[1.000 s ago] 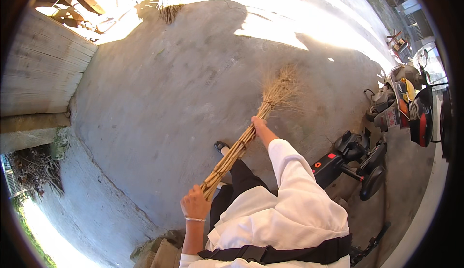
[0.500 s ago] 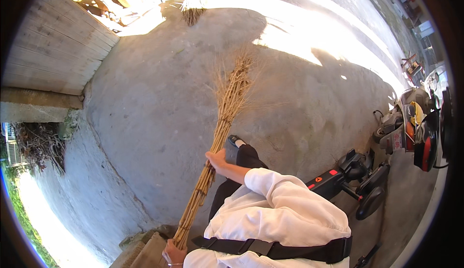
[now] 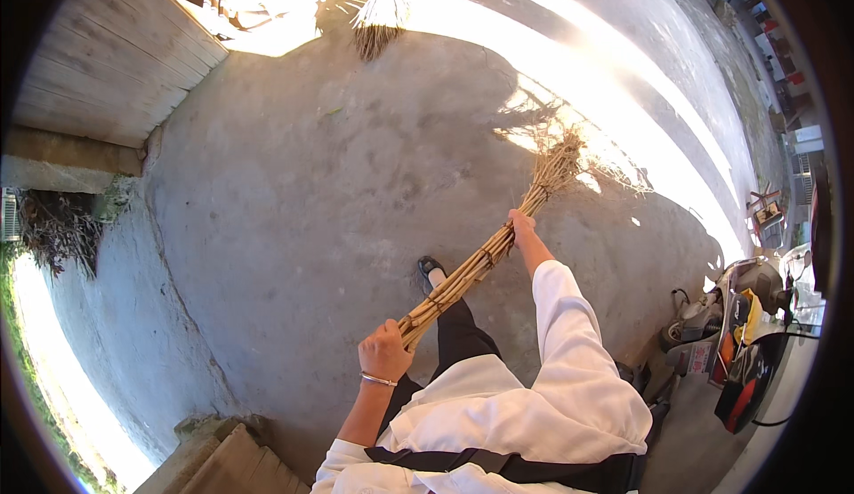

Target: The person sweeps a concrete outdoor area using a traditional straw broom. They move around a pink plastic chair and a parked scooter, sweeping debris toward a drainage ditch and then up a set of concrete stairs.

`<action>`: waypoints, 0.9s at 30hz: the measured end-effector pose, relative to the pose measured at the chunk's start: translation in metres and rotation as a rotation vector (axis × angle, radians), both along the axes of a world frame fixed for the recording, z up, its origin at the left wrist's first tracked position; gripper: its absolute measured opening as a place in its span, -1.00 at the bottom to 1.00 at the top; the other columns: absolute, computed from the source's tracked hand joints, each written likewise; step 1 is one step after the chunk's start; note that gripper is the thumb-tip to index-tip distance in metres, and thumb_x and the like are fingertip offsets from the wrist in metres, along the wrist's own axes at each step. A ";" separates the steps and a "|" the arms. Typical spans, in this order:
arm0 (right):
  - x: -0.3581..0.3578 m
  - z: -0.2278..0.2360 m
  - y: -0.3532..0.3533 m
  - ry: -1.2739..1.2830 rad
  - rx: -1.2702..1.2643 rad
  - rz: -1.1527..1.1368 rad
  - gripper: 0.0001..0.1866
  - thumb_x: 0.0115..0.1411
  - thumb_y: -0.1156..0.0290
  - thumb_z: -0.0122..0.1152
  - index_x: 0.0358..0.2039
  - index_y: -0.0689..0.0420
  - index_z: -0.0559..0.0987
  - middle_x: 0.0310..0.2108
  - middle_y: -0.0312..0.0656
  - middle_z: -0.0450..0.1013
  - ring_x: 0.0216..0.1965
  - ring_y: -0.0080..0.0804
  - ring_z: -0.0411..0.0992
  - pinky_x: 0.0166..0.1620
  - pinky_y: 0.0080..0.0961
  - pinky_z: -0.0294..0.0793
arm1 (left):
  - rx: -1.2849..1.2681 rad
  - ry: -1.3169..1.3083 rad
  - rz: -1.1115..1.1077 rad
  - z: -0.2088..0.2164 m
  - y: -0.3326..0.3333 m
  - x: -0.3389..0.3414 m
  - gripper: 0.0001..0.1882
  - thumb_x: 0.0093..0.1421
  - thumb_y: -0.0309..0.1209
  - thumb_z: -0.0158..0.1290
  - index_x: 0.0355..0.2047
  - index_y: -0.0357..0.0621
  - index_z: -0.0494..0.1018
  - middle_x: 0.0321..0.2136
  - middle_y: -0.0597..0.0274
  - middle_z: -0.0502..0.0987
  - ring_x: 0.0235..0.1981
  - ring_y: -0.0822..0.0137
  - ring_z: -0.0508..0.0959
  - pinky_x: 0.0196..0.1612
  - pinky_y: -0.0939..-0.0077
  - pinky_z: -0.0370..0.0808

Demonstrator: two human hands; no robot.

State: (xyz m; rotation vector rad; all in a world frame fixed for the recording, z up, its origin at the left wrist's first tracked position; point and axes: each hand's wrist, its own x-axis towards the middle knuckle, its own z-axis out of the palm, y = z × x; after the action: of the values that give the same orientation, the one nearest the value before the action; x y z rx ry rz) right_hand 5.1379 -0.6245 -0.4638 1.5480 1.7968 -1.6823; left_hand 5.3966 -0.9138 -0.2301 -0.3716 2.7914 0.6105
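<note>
A long broom [image 3: 474, 267] made of bundled tan sticks runs slantwise in front of me, its bushy twig end pointing to the far right. My left hand [image 3: 384, 349], with a bracelet at the wrist, is closed round the near end of the handle. Farther up, my right hand [image 3: 523, 226] grips the sticks just below where the twigs fan out. The twig end reaches the edge of the sunlit strip; whether it touches the floor I cannot tell.
Grey concrete floor [image 3: 294, 200] spreads all around. A second broom head [image 3: 379, 27] is at the far side. Wooden boards [image 3: 116, 58] stand at the left, above a heap of dry twigs [image 3: 58, 231]. Parked scooters [image 3: 738, 334] line the right.
The broom's twig end has swung to the right, with my right hand reaching out along it. My left hand has risen from the lower edge, moving forward and rightward with the handle's end.
</note>
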 end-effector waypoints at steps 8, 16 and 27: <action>0.112 -0.009 -0.174 -0.224 0.089 0.576 -0.49 -0.20 0.41 0.16 -0.24 0.34 0.22 -0.35 0.09 0.35 -0.40 -0.20 0.41 -0.31 -0.35 0.41 | -0.095 -0.459 0.332 0.067 -0.013 0.124 -0.60 -0.26 -0.22 0.17 -0.42 -0.14 0.35 -0.60 0.09 0.47 -0.54 0.06 0.50 -0.40 0.19 0.38; 0.106 0.089 -0.180 -0.041 -0.390 0.445 -0.60 -0.16 0.58 0.08 -0.32 0.21 0.12 -0.58 -0.17 0.22 -0.71 -0.40 0.32 -0.69 -0.44 0.34 | -0.165 -0.505 0.431 0.072 -0.024 0.194 -0.70 -0.22 -0.32 0.18 -0.50 -0.12 0.33 -0.63 0.10 0.45 -0.55 0.08 0.50 -0.49 0.24 0.37; -0.131 -0.045 -0.145 -0.165 0.088 0.535 -0.80 -0.14 0.48 0.10 -0.47 0.29 0.36 -0.58 -0.12 0.32 -0.60 -0.30 0.35 -0.56 -0.35 0.39 | -0.041 -0.131 0.430 0.021 0.008 -0.065 -0.69 -0.26 -0.36 0.20 -0.56 -0.16 0.30 -0.63 0.08 0.46 -0.58 0.06 0.50 -0.51 0.28 0.44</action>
State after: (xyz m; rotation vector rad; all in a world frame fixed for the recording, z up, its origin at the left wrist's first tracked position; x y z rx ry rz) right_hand 5.0067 -0.7696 -0.5089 1.0599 1.9849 -1.2036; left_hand 5.3320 -0.9057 -0.2094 -0.9973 2.6124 0.5911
